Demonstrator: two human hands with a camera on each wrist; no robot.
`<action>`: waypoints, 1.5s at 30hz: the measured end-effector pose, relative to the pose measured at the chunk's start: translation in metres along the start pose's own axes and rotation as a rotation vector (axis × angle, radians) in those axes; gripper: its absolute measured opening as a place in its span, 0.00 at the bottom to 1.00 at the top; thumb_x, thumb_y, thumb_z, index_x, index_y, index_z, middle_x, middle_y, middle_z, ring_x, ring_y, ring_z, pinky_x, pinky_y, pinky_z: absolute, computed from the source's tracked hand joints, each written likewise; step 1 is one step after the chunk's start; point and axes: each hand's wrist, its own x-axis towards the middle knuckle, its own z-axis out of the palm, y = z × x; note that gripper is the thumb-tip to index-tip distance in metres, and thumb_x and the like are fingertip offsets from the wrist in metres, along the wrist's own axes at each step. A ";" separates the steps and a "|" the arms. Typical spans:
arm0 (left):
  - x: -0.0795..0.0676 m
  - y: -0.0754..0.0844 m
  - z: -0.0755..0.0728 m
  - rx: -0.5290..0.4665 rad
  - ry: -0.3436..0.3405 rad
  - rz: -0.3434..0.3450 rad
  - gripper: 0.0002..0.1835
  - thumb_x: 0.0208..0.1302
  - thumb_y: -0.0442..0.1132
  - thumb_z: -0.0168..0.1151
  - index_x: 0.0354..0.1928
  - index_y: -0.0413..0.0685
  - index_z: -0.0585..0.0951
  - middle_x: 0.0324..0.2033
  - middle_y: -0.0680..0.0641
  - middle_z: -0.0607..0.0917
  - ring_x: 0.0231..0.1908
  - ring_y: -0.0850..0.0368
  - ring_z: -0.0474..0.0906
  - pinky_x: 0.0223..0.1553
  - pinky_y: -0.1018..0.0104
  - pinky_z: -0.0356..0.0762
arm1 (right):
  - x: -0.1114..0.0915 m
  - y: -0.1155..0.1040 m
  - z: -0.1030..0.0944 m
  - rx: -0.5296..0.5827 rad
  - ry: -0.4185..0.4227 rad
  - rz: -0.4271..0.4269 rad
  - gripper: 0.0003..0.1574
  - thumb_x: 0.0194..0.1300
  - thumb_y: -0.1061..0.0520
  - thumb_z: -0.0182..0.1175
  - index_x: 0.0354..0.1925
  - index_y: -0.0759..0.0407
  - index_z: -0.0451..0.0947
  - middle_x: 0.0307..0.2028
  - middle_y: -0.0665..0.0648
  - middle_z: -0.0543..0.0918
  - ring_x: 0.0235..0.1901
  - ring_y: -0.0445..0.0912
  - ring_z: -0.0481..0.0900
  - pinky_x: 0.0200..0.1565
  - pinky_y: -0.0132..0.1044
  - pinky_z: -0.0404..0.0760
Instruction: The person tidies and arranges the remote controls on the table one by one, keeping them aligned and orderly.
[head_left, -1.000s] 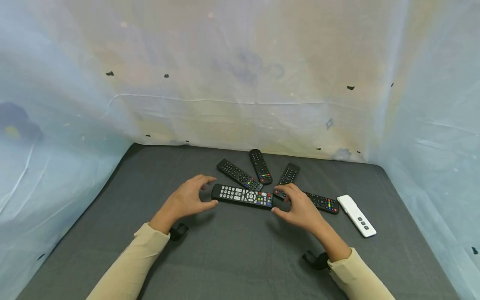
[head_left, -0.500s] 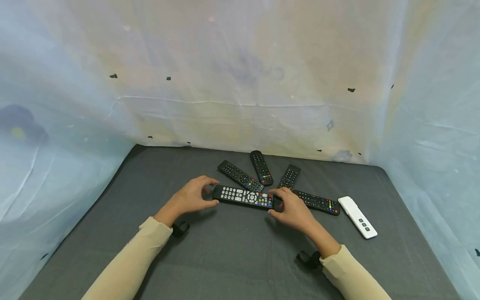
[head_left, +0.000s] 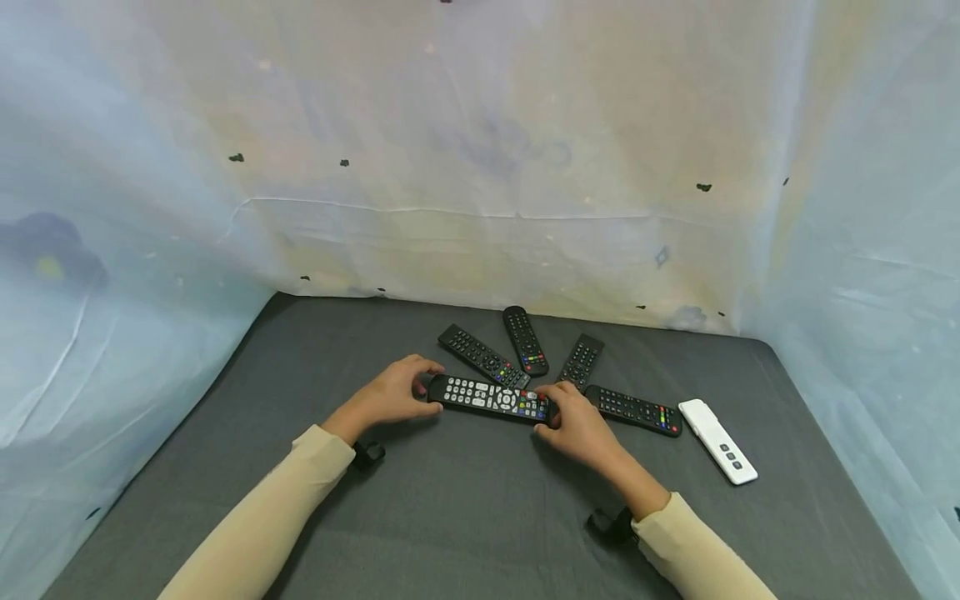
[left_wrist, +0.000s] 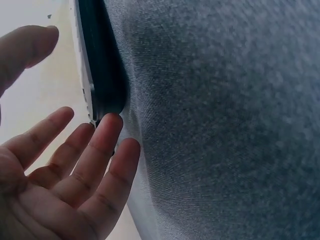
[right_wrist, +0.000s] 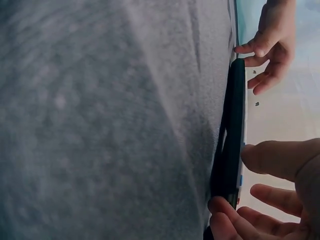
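Note:
A black remote control with pale buttons lies crosswise on the dark grey cloth in the head view. My left hand is at its left end, the thumb held apart from the fingers. In the left wrist view the fingertips come right up to the end of the remote, while the thumb stays off it. At the other end is my right hand, thumb on the near side, fingers loosely bent around the corner. The right wrist view has its thumb tip overlapping the edge of the remote.
Behind lie more black remotes: one angled left, one in the middle, one tilted right. Another black remote and a white remote lie to the right. A patterned curtain borders the cloth.
My right hand has moved left and its fingers have come in to the remote's right end. The left hand has closed in slightly. The remotes stay where they were; the view tilts slightly.

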 end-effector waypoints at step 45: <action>0.013 -0.014 0.002 -0.091 -0.103 -0.086 0.31 0.54 0.38 0.73 0.61 0.53 0.75 0.54 0.45 0.76 0.42 0.59 0.76 0.44 0.60 0.76 | 0.012 0.001 0.006 -0.093 -0.011 -0.019 0.33 0.52 0.57 0.72 0.56 0.63 0.76 0.49 0.62 0.78 0.38 0.47 0.79 0.42 0.46 0.79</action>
